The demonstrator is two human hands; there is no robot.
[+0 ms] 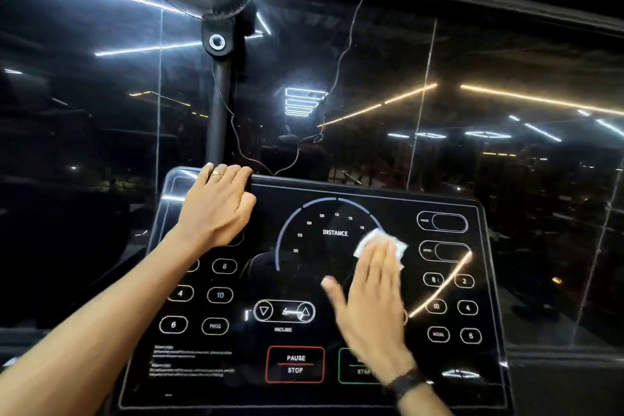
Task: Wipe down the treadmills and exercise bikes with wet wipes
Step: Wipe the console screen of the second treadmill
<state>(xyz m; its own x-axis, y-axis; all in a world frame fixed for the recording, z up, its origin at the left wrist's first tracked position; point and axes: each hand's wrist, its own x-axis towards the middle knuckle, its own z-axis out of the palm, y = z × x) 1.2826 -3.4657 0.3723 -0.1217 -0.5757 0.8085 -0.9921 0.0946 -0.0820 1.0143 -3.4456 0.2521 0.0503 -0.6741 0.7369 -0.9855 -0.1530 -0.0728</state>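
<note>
1. My right hand (369,294) lies flat, fingers straight, pressing a small crumpled white wet wipe (381,245) onto the glossy black treadmill console panel (314,392).
2. The wipe sits under my fingertips, on the right side of the "DISTANCE" dial.
3. My left hand (216,209) curls its fingers over the panel's top edge, up and left of the wipe.
4. I judge the wiping mid-way: button areas beside and below my palm look untouched, and no other machine is in view.
</note>
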